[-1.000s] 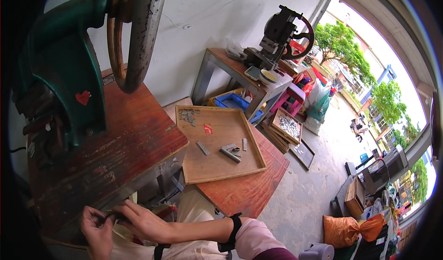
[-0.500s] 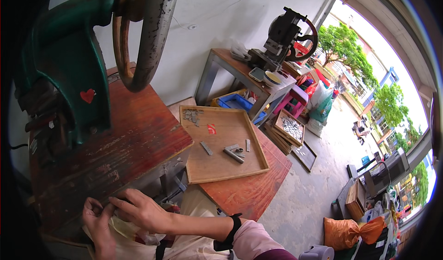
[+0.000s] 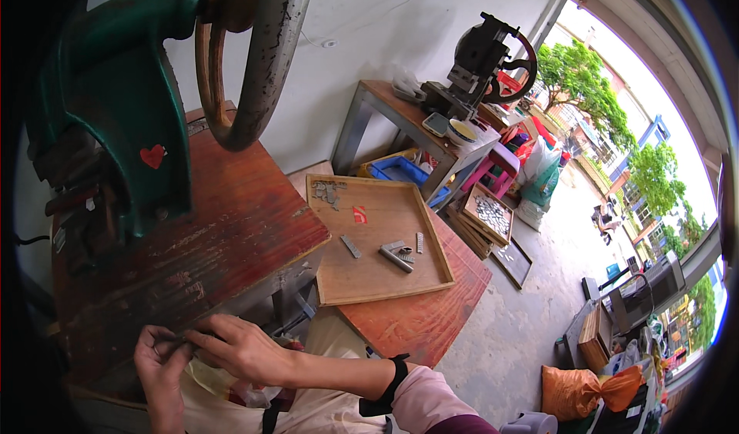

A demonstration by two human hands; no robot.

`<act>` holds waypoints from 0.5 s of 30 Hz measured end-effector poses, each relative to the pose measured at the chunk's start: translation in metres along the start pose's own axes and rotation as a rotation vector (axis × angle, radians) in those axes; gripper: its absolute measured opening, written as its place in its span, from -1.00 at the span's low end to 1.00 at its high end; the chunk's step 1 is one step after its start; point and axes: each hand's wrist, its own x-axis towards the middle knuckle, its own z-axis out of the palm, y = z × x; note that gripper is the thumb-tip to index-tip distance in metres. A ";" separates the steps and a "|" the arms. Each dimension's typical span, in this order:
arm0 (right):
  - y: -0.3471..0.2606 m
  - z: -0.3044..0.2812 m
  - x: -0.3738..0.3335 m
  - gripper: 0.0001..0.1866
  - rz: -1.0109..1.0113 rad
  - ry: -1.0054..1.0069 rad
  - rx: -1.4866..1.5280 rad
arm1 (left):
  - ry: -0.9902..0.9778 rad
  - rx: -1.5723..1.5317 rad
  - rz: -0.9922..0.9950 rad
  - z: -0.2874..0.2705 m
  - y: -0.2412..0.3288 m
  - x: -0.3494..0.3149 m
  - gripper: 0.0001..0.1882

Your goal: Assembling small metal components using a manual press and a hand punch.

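Low at the left, my left hand (image 3: 160, 368) and my right hand (image 3: 245, 351) meet just in front of the dark red wooden bench (image 3: 254, 222). The fingertips of both are pinched together around something small and dark, too hidden to name. Beyond my right hand lies a shallow wooden tray (image 3: 389, 291). In it are a grey metal cylinder (image 3: 396, 259) with small parts beside it, a flat metal strip (image 3: 350, 246), another small strip (image 3: 419, 242) and a cluster of thin grey pieces (image 3: 329, 194) in the far left corner.
A green hand press (image 3: 127, 134) with a large worn metal wheel (image 3: 265, 65) stands on the bench at left. Farther back, a side table holds a black machine (image 3: 477, 68) and a bowl (image 3: 462, 131). Stacked trays (image 3: 486, 212) and an orange sack (image 3: 570, 392) are on the floor.
The whole view has shifted slightly, so the bench and tray appear a little farther right. Both hands remain together, their fingers moving only slightly.
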 end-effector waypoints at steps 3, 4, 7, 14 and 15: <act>0.000 -0.001 -0.002 -0.57 -0.010 -0.049 -0.051 | -0.001 0.014 0.011 0.005 0.000 0.000 -0.69; -0.001 0.000 -0.004 -0.55 -0.020 -0.089 -0.069 | -0.016 0.031 -0.023 0.006 -0.001 0.000 -0.67; -0.001 0.004 -0.007 -0.57 -0.027 -0.115 -0.087 | -0.033 0.041 -0.056 0.006 -0.004 0.000 -0.65; -0.002 0.005 -0.006 -0.62 -0.030 -0.107 -0.091 | -0.017 0.020 -0.046 0.004 -0.009 -0.001 -0.66; -0.003 0.005 -0.006 -0.62 -0.030 -0.106 -0.091 | -0.017 0.020 -0.045 0.004 -0.009 -0.001 -0.66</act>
